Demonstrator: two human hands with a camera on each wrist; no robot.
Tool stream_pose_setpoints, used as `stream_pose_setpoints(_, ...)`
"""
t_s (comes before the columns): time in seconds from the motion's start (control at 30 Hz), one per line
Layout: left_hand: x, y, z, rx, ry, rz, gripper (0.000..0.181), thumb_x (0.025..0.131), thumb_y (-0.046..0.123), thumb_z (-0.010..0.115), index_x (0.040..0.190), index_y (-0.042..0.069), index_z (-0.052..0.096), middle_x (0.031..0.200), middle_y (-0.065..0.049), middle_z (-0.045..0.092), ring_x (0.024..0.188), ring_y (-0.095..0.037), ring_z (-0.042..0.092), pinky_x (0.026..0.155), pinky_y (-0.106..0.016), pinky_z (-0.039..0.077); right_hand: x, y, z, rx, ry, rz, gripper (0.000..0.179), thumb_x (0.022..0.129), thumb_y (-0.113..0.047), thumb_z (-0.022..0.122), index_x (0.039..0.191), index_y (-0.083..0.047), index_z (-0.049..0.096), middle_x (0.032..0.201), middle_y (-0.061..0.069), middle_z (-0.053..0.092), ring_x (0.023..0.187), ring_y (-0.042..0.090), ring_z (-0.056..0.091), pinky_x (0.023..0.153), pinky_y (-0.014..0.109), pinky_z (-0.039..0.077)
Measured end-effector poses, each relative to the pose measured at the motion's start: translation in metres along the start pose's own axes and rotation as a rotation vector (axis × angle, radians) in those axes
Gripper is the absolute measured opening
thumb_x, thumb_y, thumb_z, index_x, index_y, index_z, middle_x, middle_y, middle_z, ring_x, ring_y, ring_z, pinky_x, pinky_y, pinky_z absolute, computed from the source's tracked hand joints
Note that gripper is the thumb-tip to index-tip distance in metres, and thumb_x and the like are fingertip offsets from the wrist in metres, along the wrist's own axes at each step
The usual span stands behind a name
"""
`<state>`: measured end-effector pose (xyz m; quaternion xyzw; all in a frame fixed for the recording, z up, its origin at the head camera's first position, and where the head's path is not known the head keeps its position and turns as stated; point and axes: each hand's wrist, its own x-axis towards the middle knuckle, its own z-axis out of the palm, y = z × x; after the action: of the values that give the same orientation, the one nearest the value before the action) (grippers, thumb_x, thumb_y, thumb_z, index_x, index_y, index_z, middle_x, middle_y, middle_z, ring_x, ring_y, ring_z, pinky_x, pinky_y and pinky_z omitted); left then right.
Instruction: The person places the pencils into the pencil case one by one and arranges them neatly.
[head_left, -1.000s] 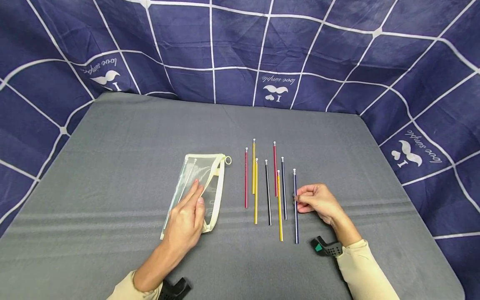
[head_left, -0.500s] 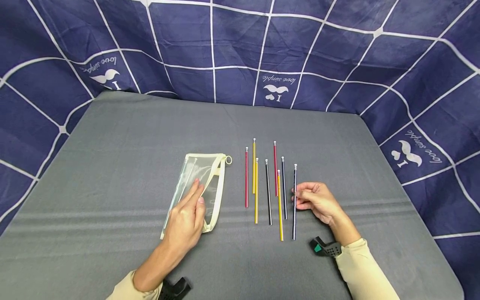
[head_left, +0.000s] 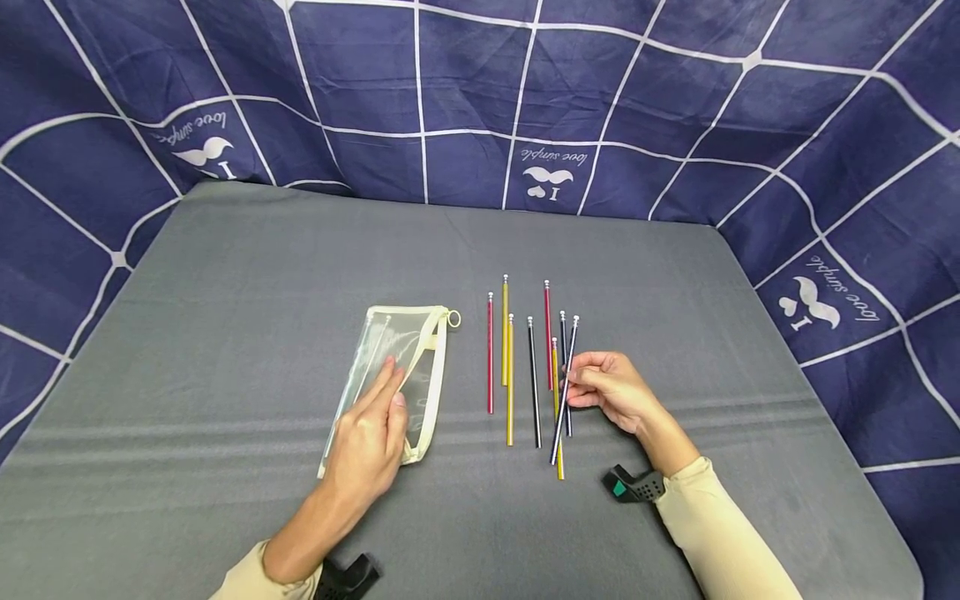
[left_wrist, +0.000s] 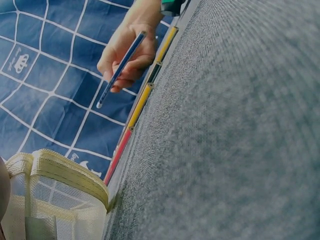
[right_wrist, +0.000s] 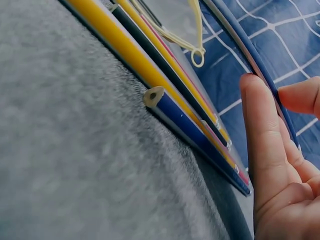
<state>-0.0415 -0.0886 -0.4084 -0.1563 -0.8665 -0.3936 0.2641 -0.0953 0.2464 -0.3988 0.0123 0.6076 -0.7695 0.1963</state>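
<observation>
My right hand (head_left: 613, 387) pinches a dark blue pencil (head_left: 561, 417) between thumb and fingers. In the left wrist view this pencil (left_wrist: 122, 67) is lifted off the table, tilted, with the hand behind it. My left hand (head_left: 367, 442) rests on a see-through mesh pouch (head_left: 429, 408) with cream edging and a ring zip pull (head_left: 453, 318). Its fingers lie straight across the pouch, beside the gaping zip side. Between the hands lie red (head_left: 491, 354), yellow (head_left: 511, 383), black (head_left: 534, 383) and dark blue pencils (head_left: 568, 425), roughly parallel.
Grey cloth (head_left: 262, 275) covers the table. A navy curtain (head_left: 480, 92) with white grid lines hangs behind it and at both sides. Black wrist cameras (head_left: 633, 485) sit on both wrists, below the cream sleeves.
My right hand has lifted the dark blue pencil from the row's right end and carried it left, tilting it over its neighbours. The left hand and pouch have stayed put.
</observation>
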Motion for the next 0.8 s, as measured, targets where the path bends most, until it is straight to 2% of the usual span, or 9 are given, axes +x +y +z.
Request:
stream_pose_setpoints(0.43,-0.001,0.001,0.0,-0.011,0.019,0.009,0.033,0.092,-0.001,0.054,0.122,-0.012,0.064,0.131,-0.027,0.058,0.115,-0.039,0.061,0.092,-0.053,0.049,0.023,-0.002,0.014,0.105,0.016,0.024,0.029,0.091,0.016,0.045,0.083,-0.006,0.062,0.072,0.007,0.067,0.061,0.015,0.07,0.061,0.026,0.059)
stream_pose_setpoints(0.8,-0.001,0.0,-0.002,-0.01,0.023,0.014,0.033,0.092,0.0,0.054,0.121,-0.013,0.063,0.131,-0.027,0.058,0.115,-0.04,0.06,0.092,-0.054,0.049,0.035,-0.008,0.033,0.116,0.033,0.04,0.025,0.092,0.014,0.047,0.085,-0.005,0.062,0.073,0.008,0.068,0.06,0.017,0.07,0.06,0.025,0.059)
